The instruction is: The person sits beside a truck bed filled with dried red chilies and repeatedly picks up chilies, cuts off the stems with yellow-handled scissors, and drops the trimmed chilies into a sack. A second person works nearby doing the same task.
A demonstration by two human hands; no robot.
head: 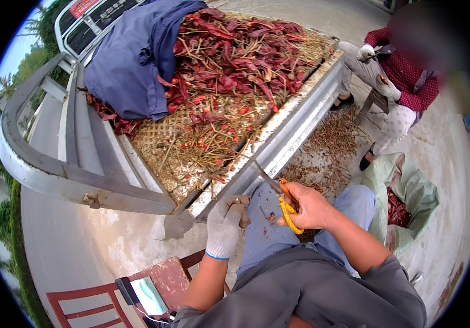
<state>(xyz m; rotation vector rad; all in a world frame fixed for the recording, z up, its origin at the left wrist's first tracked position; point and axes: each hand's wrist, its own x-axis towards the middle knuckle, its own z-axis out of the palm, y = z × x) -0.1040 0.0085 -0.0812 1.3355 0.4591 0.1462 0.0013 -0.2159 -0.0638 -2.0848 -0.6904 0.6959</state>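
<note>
My right hand (308,205) is bare and holds scissors (288,213) with yellow-orange handles, the blades pointing up and left over the truck bed's edge. To its left, above my thigh, is my left hand (226,217) in a whitish knit glove with a blue cuff edge. Its fingers are curled around something small at the fingertips, too hidden to name. Beyond both hands, dried red chili peppers (235,53) with stems lie heaped on the truck bed (148,143). Cut stems and red bits (206,143) are scattered on the near part of the bed.
A blue cloth (132,65) covers part of the heap. A metal rail (75,180) curves at the left. A co-worker (407,82) in gloves sits at the right. An open green woven sack (419,188) holds red peppers. A red wooden chair (169,279) stands lower left.
</note>
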